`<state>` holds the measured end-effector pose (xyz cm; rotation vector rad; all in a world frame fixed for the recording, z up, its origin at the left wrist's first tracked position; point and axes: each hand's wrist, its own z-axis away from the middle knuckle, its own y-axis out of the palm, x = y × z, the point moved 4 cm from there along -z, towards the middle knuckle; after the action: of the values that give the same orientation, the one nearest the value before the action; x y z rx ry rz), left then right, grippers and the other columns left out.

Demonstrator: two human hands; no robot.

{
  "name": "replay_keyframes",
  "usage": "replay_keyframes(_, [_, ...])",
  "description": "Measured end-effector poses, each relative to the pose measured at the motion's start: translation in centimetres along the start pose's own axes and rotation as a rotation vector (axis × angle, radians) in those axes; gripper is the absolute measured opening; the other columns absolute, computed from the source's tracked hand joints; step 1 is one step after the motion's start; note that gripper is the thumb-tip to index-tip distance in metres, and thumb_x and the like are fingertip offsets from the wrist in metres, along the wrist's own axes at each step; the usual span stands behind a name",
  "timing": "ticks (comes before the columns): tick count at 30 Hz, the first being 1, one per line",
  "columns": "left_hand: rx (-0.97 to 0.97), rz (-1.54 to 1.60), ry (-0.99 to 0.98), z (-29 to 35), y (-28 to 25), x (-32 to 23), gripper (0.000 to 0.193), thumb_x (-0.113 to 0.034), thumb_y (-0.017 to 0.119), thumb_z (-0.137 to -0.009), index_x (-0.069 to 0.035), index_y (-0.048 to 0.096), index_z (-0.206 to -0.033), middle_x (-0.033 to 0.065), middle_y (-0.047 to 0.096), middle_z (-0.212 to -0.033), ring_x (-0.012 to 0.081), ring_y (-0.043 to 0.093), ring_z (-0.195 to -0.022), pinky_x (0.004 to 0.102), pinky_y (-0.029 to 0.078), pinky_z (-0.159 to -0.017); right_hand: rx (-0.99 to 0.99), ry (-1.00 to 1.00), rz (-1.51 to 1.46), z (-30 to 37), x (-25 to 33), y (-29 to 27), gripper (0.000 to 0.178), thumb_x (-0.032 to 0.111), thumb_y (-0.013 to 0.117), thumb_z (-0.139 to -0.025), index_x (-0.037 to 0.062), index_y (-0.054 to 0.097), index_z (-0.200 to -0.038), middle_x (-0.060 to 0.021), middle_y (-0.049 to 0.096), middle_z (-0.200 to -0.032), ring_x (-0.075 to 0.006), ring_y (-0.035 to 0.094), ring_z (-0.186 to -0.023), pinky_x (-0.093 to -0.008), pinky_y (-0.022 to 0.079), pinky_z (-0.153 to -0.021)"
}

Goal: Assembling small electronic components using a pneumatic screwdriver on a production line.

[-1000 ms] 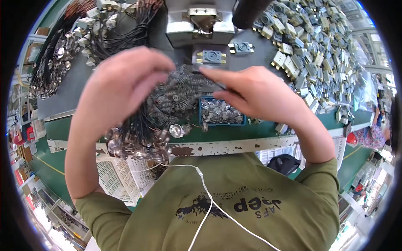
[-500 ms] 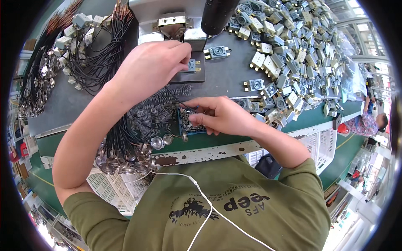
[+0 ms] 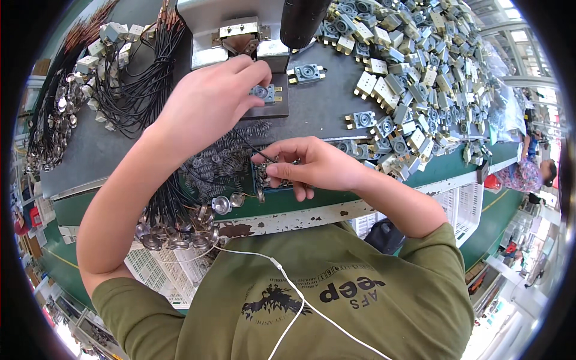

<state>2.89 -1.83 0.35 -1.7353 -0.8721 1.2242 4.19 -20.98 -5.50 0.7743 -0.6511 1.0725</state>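
My left hand (image 3: 219,93) reaches over a dark metal block under a press, thumb and forefinger apart. Beside the thumb, a grey plastic connector housing (image 3: 262,93) with brass prongs lies on the block, partly covered by the hand. My right hand (image 3: 309,165) is closer to the table edge, thumb and forefinger closed around a thin black wire (image 3: 255,147). The wire slants up toward my left hand, where its far end is hidden. Under the right fingers, a small blue tray (image 3: 255,180) contains tiny metal parts, too small to name.
The press (image 3: 240,36) and a black cylinder (image 3: 303,21) stand ahead. Loose springs (image 3: 216,168) lie left of the tray. Bundled black wires (image 3: 165,72) with round metal cups (image 3: 180,237) lie at left. Housings (image 3: 408,84) are heaped at right; one single housing (image 3: 306,73) lies apart.
My left thumb has drawn back a little to the left, and more of the housing on the block shows. My right hand stays near the tray with the wire. The view has shifted slightly.
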Motion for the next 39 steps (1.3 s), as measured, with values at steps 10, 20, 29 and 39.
replay_keyframes(10, [0.006, 0.016, 0.054, 4.8, -3.5, 0.3, 0.019, -0.015, 0.073, -0.088, -0.008, 0.071, -0.105, 0.0086, 0.068, -0.079, 0.0304, 0.068, -0.077, 0.042, 0.055, -0.067, -0.492, -0.741, 0.787, 1.0, 6.3, -3.7, 0.049, 0.005, 0.076, -0.09, 0.0094, 0.063, -0.137, -0.0086, 0.074, -0.098, -0.0173, 0.071, -0.084, -0.0285, 0.057, -0.075])
replay_keyframes(20, [-0.122, 0.039, 0.128, 3.2, -2.5, -1.7, 0.013, -0.013, 0.074, -0.086, -0.008, 0.071, -0.098, 0.0086, 0.061, -0.075, 0.0294, 0.065, -0.072, 0.0401, 0.052, -0.062, -0.574, -0.594, 0.548, 2.7, 5.2, -3.0, 0.04, 0.005, 0.073, -0.096, 0.0002, 0.059, -0.133, -0.0073, 0.075, -0.105, -0.0115, 0.071, -0.099, -0.026, 0.056, -0.087])
replay_keyframes(29, [-0.01, -0.041, 0.129, 3.3, -4.8, -1.5, 0.014, -0.013, 0.074, -0.087, -0.004, 0.069, -0.095, 0.0098, 0.063, -0.081, 0.0297, 0.064, -0.078, 0.0406, 0.051, -0.068, -0.165, -0.42, -0.041, -0.1, 3.9, -3.1, 0.045, 0.026, 0.052, -0.111, -0.0008, 0.048, -0.146, -0.0199, 0.066, -0.133, -0.0251, 0.067, -0.121, -0.0376, 0.057, -0.101])
replay_keyframes(39, [-0.033, -0.055, 0.009, 3.9, -4.5, -1.7, 0.011, -0.014, 0.072, -0.09, -0.004, 0.069, -0.094, 0.0096, 0.066, -0.082, 0.0306, 0.066, -0.079, 0.0411, 0.052, -0.071, -0.389, -0.451, 0.029, -0.4, 4.0, -2.2, 0.041, 0.017, 0.059, -0.108, -0.0023, 0.055, -0.143, -0.0145, 0.072, -0.121, -0.0185, 0.071, -0.108, -0.0324, 0.058, -0.094])
